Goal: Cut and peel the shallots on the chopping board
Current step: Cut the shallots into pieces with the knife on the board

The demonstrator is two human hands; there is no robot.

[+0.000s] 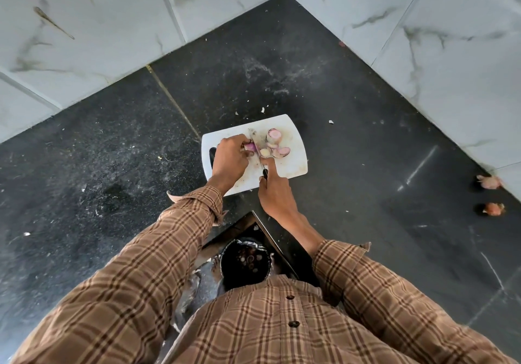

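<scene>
Chopping board (293,166), white plastic with a slot handle at its left end, lying on a dark speckled stone counter (112,143) in a corner formed by white marbled wall tiles (84,25). Left hand (229,159) over the board's left part, fingers curled down narrowly on a purple shallot (250,146), pinning it to the board. Right hand (275,191) at the board's near edge, closed around the dark handle of a knife (257,145), index finger stretched forward along the top; blade standing edge-down against the held shallot, just right of the left fingertips. Cut shallot pieces (275,145), pale with purple rims, lying in a loose cluster right of the blade, several touching. Two unpeeled shallots (490,182), pinkish, well apart from the board at the counter's far right near the wall. Small pale scraps scattered on the counter beyond the board. Brown checked shirt sleeves (158,253) on both arms. Dark bin (245,262) below the counter edge, holding peel scraps.
</scene>
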